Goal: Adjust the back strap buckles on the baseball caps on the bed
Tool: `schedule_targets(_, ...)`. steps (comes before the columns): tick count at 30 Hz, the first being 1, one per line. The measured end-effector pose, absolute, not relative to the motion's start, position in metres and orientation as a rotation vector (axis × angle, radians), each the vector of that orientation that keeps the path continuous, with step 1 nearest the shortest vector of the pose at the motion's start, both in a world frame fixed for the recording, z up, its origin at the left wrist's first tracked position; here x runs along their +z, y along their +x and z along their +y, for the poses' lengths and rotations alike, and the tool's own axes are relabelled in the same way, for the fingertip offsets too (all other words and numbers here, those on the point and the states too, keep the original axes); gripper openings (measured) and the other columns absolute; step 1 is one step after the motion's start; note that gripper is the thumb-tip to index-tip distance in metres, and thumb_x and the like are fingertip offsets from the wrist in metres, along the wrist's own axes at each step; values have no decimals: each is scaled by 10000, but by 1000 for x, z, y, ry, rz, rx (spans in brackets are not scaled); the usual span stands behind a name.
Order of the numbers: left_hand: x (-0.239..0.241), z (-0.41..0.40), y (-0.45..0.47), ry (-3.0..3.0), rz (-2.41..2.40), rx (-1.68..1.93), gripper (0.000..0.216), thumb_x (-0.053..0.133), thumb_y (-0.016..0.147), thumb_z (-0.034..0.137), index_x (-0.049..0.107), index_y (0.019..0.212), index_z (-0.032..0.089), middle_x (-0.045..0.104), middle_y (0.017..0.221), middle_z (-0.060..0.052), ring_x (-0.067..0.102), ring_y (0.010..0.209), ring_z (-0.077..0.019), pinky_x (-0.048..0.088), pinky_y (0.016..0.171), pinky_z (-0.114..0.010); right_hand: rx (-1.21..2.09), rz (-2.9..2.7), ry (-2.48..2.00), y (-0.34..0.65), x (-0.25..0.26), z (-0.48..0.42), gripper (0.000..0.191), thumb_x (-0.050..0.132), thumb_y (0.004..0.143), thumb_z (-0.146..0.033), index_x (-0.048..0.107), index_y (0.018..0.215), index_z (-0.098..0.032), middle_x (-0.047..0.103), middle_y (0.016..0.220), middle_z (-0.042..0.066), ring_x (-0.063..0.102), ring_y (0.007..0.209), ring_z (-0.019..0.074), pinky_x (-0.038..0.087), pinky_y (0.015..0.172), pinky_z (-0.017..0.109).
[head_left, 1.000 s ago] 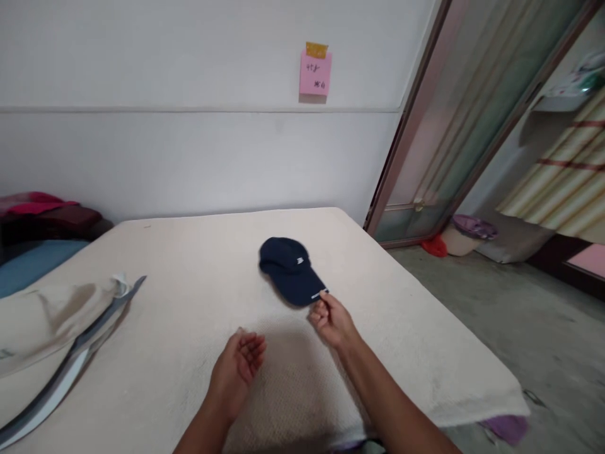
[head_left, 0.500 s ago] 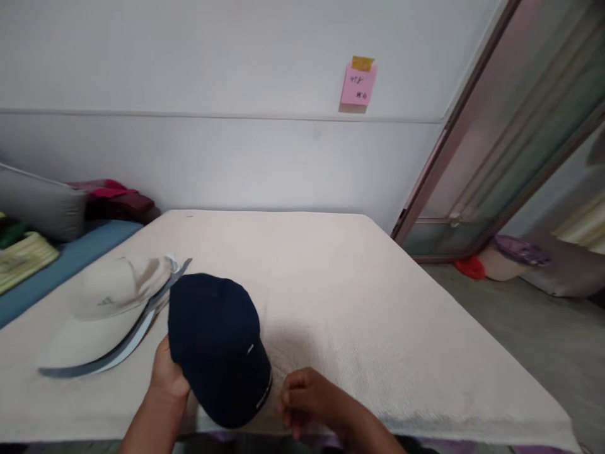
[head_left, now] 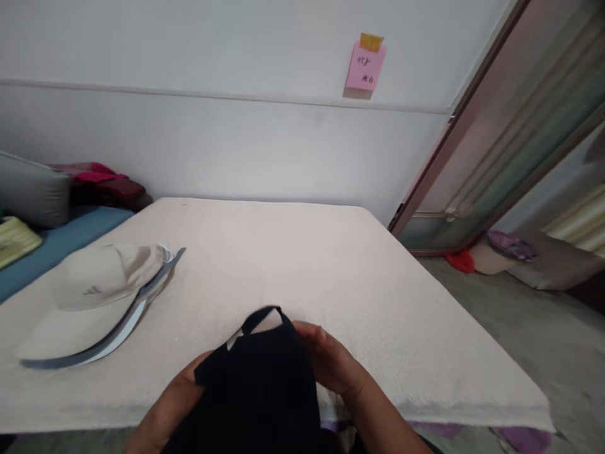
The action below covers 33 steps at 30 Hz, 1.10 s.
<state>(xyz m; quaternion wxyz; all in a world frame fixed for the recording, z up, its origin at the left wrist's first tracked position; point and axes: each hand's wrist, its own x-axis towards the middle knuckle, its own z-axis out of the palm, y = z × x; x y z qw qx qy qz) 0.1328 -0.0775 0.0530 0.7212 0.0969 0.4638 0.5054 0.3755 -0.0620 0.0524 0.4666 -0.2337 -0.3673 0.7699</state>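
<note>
Two hands of mine were at the near edge of the tabletop (head_left: 425,328), which was draped in a cream cloth with a fine, nubbly weave and rounded far corners. Behind its far edge rose a plain white wall (head_left: 212,50) with one horizontal seam; a pink note (head_left: 366,66) with handwriting hung there under yellowish tape (head_left: 371,41). Past the right edge stood a framed glass door (head_left: 501,126), and on the grey concrete floor (head_left: 491,315) sat a pale bin (head_left: 491,257) beside something red (head_left: 460,261). Off the left edge I had a blue pad (head_left: 80,230) and a grey cushion (head_left: 33,192).

Near the left edge lay several nested caps (head_left: 94,277), the top one beige and soft-crowned, their curved brims layered in beige, grey and white.

The navy cap (head_left: 265,384) was in front of me, over the middle of the near edge, its matte fabric so dark that folds hardly showed; near its top, a narrow strap bordered a pale gap.

My left hand (head_left: 177,397) was partly closed on the cap's left side, gripping it, some fingers hidden. My right hand (head_left: 331,356) was half curled, its fingertips against the right side; whether they pinched the fabric I couldn't tell. Both forearms angled inward from below.
</note>
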Motion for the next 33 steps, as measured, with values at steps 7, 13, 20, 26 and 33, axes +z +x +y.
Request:
schedule_targets(7,63,-65,149,523,806,785,248,769,546,101,717,784,145,687,644,-66,637,565,-223,511,567,-328,2087,-1062,-693,390,44,-60,207,724,658,-286,664,762,-117,573,667,6,481,588,86,340,578,209)
schedule_targets(13,62,-58,160,640,815,781,208,698,690,181,711,897,168,702,716,-51,634,625,-178,504,642,-287,1669,-1137,-983,393,37,-44,26,610,720,-161,635,722,-153,551,664,-10,475,611,93,333,576,213)
schedule_targets(20,64,-50,178,908,940,682,273,643,765,236,674,1036,218,689,773,-19,602,663,-148,453,630,-234,1417,-1181,-1103,388,35,-41,52,602,729,-215,609,710,-167,542,649,-19,473,582,103,340,548,229)
schedule_targets(26,49,-40,188,1233,1099,747,217,559,794,242,679,975,231,668,810,-1,575,738,-171,410,634,-237,1100,-1258,-1271,390,26,-34,88,536,731,-140,615,742,-177,568,690,-11,504,646,121,373,599,242)
schedule_targets(33,32,-34,200,1414,1141,794,242,496,761,179,681,913,214,682,845,-18,584,812,-209,415,715,-281,802,-1307,-1243,387,42,-39,98,512,815,-223,589,771,-180,559,698,-3,504,630,122,389,588,244)
